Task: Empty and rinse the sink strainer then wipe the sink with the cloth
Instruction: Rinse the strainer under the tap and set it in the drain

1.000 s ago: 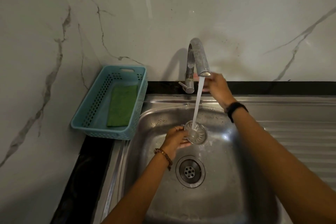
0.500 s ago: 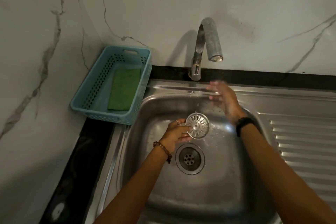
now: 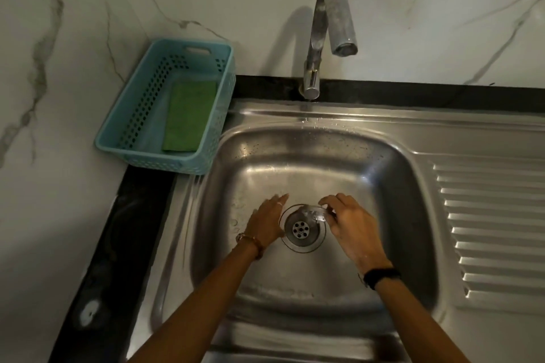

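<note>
The steel sink (image 3: 392,186) has its drain hole (image 3: 300,229) in the middle of the basin floor. The round metal strainer (image 3: 313,211) is blurred and tilted over the drain's far right rim, pinched in the fingers of my right hand (image 3: 349,225). Just left of the drain, my left hand (image 3: 265,222) lies flat with fingers spread and holds nothing. The green cloth (image 3: 190,115) is folded inside a blue plastic basket (image 3: 129,115) at the sink's back left corner.
The curved tap (image 3: 327,23) stands behind the basin with no water running. A ribbed draining board (image 3: 495,230) lies to the right. A black counter edge (image 3: 97,259) runs along the left, below marble walls.
The water has stopped and my right hand has left the tap. The strainer has passed from my left hand to my right and come down to the drain.
</note>
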A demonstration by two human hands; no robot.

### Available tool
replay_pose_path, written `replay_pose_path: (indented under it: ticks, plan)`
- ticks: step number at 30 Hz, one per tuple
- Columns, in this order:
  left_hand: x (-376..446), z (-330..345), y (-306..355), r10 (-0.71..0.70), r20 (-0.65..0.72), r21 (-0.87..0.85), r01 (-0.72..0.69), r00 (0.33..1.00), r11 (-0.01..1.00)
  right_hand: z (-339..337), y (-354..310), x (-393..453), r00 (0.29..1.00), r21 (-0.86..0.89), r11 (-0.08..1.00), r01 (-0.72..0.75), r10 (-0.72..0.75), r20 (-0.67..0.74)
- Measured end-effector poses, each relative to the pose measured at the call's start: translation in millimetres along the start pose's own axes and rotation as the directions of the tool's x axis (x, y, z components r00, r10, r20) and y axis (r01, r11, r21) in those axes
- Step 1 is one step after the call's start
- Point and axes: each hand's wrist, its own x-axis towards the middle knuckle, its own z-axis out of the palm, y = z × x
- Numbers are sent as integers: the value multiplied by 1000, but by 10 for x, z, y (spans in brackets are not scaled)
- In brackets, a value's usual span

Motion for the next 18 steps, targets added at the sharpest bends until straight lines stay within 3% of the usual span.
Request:
replay_pose_path:
  ticks: [3,7,13,18]
  plan:
    - [-39,159,-181,-92,146,128,74,985,989,164,40,43,972,204,951,-234,221,81]
    - [-71,283,-237,-155,194,250,104,969,963,443,83,150,846,455,714,-533,433,312]
    - [-94,416,-200,-120,98,422,68,988,904,778,120,207,804,435,676,-595,487,341]
    - [-71,444,-147,-145,112,499,70,983,864,911,176,206,839,325,774,-543,483,249]
